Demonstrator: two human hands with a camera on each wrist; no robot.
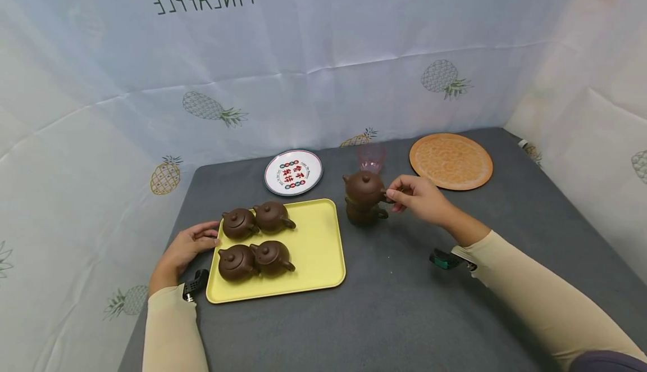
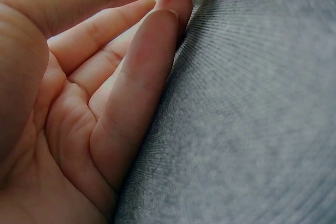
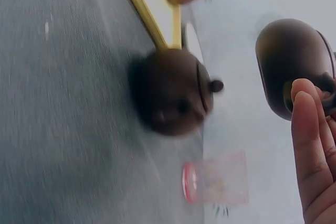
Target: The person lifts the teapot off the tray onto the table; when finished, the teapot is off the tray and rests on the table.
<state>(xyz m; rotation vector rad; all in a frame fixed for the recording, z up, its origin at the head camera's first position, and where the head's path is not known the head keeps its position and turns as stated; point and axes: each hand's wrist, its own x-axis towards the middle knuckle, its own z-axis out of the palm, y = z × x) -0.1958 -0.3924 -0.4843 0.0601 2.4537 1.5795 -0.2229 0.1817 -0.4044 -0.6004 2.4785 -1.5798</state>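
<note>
My right hand (image 1: 422, 199) pinches the handle of a brown teapot (image 1: 364, 188); in the right wrist view this teapot (image 3: 294, 61) is held up, apart from a second teapot (image 3: 170, 92) standing on the table. From the head view the held one overlaps the standing teapot (image 1: 361, 214). At the left edge of the yellow tray (image 1: 318, 248), my left hand (image 1: 187, 248) touches the rim with its fingers, which the left wrist view shows loosely bent. On the tray's left half stand several brown teapots (image 1: 237, 223), in two rows.
Behind the tray lies a white plate (image 1: 294, 173) with red characters. A clear pink cup (image 1: 371, 158) stands behind the held teapot. At the back right is a round orange-brown mat (image 1: 451, 161). White pineapple-print cloth (image 1: 323, 96) hangs around the grey table (image 1: 384, 316).
</note>
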